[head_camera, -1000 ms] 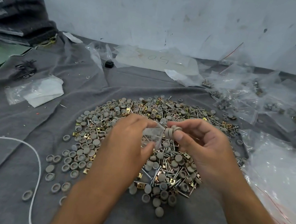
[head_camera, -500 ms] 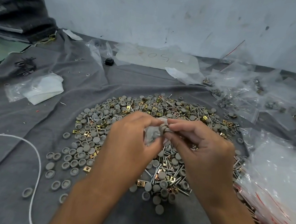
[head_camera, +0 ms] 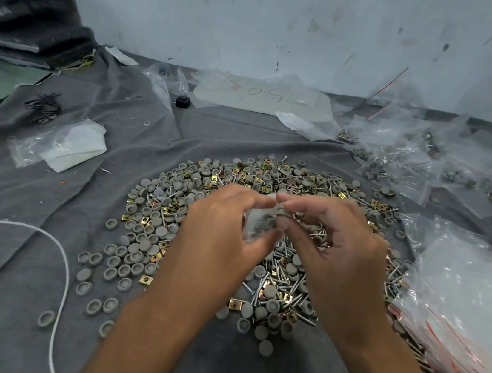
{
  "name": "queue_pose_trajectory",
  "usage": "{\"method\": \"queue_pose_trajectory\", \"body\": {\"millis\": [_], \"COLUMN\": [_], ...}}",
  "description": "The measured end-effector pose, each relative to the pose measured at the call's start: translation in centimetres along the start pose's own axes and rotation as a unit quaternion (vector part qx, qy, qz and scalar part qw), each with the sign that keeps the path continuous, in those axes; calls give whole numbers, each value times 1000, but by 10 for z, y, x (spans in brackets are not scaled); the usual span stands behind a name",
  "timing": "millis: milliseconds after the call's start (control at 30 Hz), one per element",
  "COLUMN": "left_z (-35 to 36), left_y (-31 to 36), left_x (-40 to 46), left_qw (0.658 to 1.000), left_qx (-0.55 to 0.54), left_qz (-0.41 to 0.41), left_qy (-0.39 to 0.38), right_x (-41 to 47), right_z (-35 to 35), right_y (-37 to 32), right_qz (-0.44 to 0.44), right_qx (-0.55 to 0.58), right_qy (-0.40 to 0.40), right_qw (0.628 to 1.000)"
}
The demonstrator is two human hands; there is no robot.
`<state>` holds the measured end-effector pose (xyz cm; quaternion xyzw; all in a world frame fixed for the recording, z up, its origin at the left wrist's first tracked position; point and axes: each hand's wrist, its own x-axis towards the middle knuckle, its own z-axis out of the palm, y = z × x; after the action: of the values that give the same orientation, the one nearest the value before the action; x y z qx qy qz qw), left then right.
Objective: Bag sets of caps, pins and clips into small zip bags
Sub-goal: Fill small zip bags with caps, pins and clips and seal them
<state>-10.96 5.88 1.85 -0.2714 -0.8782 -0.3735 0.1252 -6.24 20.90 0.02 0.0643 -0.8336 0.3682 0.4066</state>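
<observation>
1. Clear plastic zip bag [head_camera: 260, 224] sits between my two hands, above the middle of the pile. My left hand [head_camera: 221, 223] pinches it, thumb underneath and fingers [head_camera: 260, 202] at the top edge.
2. My right hand [head_camera: 329, 241] has its fingers [head_camera: 286, 199] pressed together at the bag mouth, touching my left fingertips.
3. Change: a second ago my right fingers held a small stack of grey caps clear of the bag. Now the stack is at or inside the mouth, and grey rounds show through the plastic. I judge the caps are going in; I cannot tell whether any pins or clips are in there yet.
4. Meaning for the task: this set looks partly loaded. Pins and clips are probably still needed, then the zip.
5. Loose stock lies under my hands on the grey cloth [head_camera: 46, 222] over the bench: a mixed pile [head_camera: 207, 187] of grey caps, silver pins and gold clips, with stray caps [head_camera: 112, 265] spread to the left.
6. Empty zip bags [head_camera: 472, 310] with red strips are stacked at my right, near the pile.
7. Filled bags [head_camera: 396, 171] lie far right near the wall, holding small dark and metal parts; exact contents too small to tell.
8. Another clear bag [head_camera: 62, 146] at left holds something white and flat.
</observation>
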Motion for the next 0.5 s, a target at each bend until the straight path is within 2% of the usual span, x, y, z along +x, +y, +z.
{"method": "queue_pose_trajectory", "body": {"millis": [200,500], "left_z": [1,-5], "left_y": [1,1], "left_x": [0,0], "left_qw": [1000,997], "left_qx": [-24,-58], "left_qz": [15,7], "left_qy": [4,40], "right_x": [1,-1], "right_z": [1,-2], "right_y": [0,6], "right_qz": [-33,3], "right_qx": [-73,-98], "right_qy": [-1,-45], "right_qw": [997,994]}}
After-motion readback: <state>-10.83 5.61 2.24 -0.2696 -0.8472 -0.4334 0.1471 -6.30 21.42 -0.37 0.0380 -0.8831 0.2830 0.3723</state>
